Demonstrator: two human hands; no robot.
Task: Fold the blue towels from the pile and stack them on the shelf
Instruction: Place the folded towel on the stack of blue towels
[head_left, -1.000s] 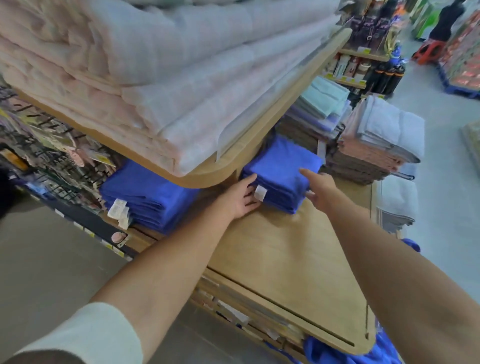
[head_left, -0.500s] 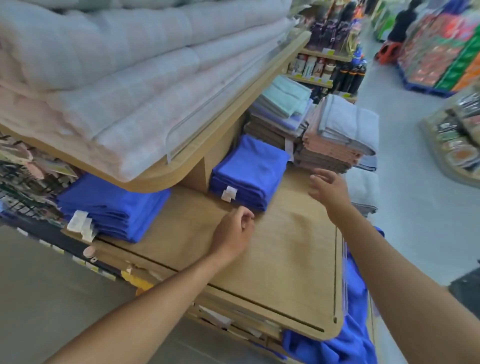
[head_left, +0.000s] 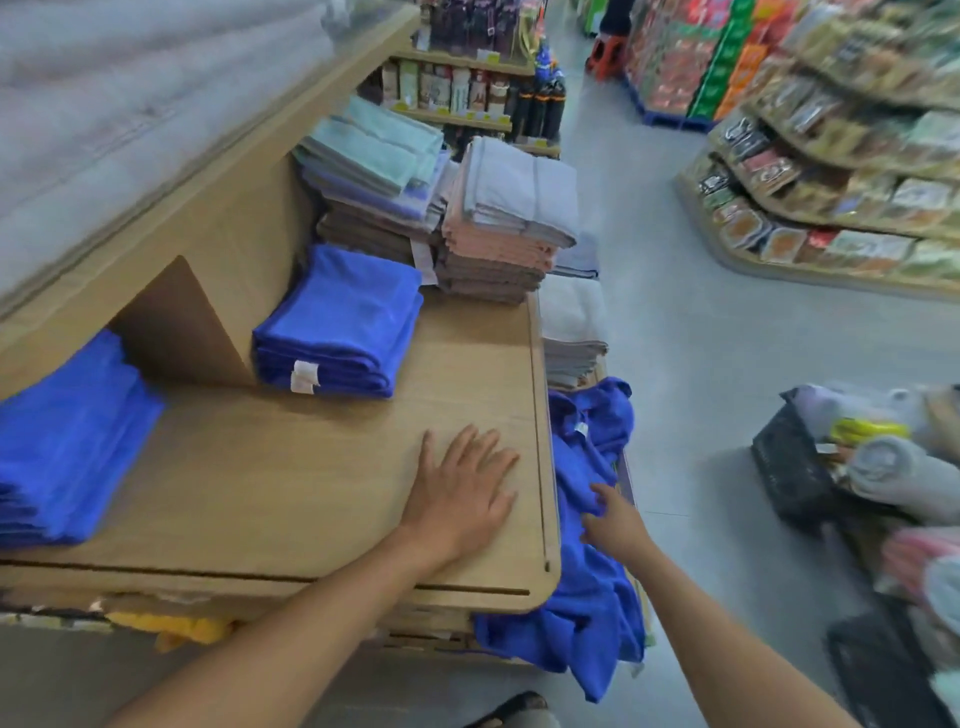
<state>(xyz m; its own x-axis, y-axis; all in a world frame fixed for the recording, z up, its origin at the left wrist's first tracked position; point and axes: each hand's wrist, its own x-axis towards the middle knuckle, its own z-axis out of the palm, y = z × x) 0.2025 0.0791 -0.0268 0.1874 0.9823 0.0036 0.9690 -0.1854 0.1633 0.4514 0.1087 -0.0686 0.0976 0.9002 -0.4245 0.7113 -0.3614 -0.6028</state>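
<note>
The left hand (head_left: 462, 488) lies flat with fingers spread on the wooden shelf (head_left: 291, 483) near its right edge, while the right hand (head_left: 615, 522) curls its fingers into the loose pile of blue towels (head_left: 587, 613) hanging just off that edge, and a folded blue stack (head_left: 343, 322) sits at the shelf's back.

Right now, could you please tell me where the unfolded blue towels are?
Head view, lower centre-right: the unfolded blue towels hang beside the right edge of the wooden shelf, with the right hand on them.
</note>
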